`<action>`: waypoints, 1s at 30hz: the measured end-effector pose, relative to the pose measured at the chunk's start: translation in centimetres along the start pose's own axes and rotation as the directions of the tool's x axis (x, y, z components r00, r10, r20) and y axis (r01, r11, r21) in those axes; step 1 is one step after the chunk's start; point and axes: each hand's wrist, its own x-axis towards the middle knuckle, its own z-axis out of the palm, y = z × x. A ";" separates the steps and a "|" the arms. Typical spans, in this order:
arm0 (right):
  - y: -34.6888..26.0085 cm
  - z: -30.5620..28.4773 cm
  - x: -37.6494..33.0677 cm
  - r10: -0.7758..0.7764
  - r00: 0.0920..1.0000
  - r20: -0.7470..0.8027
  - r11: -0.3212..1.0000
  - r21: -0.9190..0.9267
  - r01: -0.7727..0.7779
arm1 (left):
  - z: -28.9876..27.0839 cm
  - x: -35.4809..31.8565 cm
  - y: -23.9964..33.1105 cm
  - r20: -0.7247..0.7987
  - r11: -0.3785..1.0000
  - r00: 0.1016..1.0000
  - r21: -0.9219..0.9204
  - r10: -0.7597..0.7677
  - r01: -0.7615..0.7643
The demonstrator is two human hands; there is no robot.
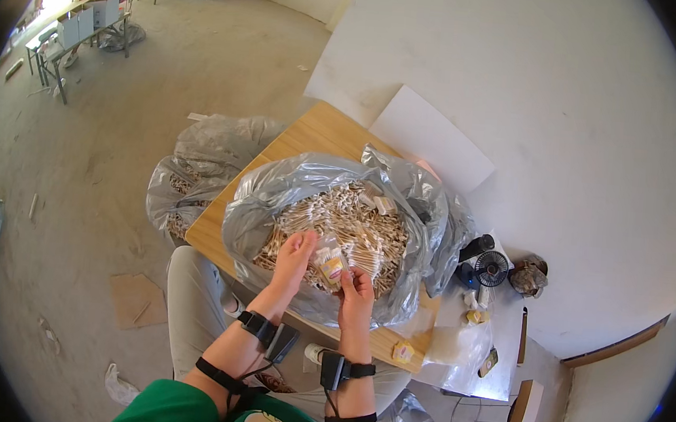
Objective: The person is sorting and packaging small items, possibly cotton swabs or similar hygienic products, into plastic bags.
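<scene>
A small see-through packet [331, 264] with a yellow and purple label hangs between my hands, over a heap of cotton swabs [364, 233]. My left hand [295, 257] pinches its upper left side, fingers closed. At its lower right corner, my right hand [358, 289] grips it between thumb and fingers. Whether swabs are inside the packet is too small to tell for sure. The loose swabs fill a large grey plastic bag [255, 204], spread open on a wooden table [313, 126]. Small white-and-yellow packs [384, 205] lie on the heap's far side.
Right of the table, a side stand holds a small black fan [491, 268], plastic film [454, 351] and a phone [488, 362]. A yellow label piece [402, 352] lies on the table's near right corner. Another swab bag [181, 191] stands left. People sit at far tables [90, 29].
</scene>
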 end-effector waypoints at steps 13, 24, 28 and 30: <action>1.4 -0.2 -1.7 -0.039 0.989 -0.145 0.990 -0.139 0.019 | 0.0 -2.9 -0.1 0.205 0.505 0.855 0.732 0.476 -0.457; 1.9 -1.5 0.5 -0.199 0.946 -0.254 0.934 -0.341 0.105 | -0.2 -2.8 0.6 0.041 0.601 0.926 0.750 0.376 -0.277; 1.0 -1.1 1.9 -0.258 0.939 -0.226 0.900 -0.411 0.148 | -1.3 -0.8 0.6 0.043 0.625 0.908 0.712 0.416 -0.320; 0.7 -1.0 2.9 -0.319 0.928 -0.194 0.841 -0.510 0.183 | -2.1 0.3 1.1 -0.030 0.666 0.895 0.679 0.446 -0.310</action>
